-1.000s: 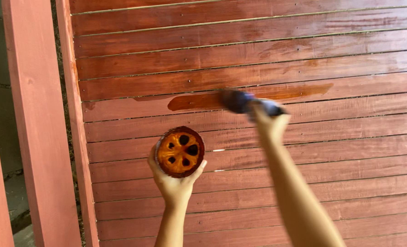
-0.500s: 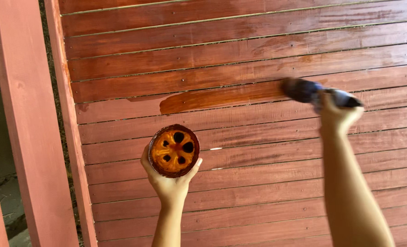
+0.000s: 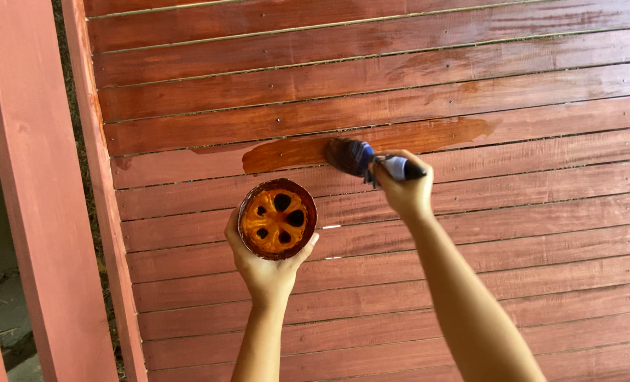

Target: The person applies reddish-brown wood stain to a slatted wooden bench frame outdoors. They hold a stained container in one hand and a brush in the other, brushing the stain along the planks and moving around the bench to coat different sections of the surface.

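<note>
I see the wall of horizontal red-brown boards [image 3: 470, 269] filling most of my view, its upper boards glossy. At 9 o'clock of it stand two upright red posts [image 3: 39, 177], the nearer one wide and matte. On one board near the middle runs a long wet streak of fresh stain [image 3: 428, 134] — more orange than the wood around it, stretching from about 10 o'clock of my right hand out past 1 o'clock.

My right hand [image 3: 405, 191] is raised against the wall, its grip clamped on the handle of a paintbrush [image 3: 361, 159]. The dark bristle head points toward 9 o'clock and lies on the wet streak, touching the board, a little blurred.

My left hand [image 3: 265, 265] sits lower, at 8 o'clock of the right hand and well apart from it. Its grip is wrapped around a small round stain can [image 3: 278, 219] from below — the fingers curl up both sides. The can's open top faces me, coated orange, with several dark holes in its insert. It is held just off the wall, below the streak's left end.
</note>
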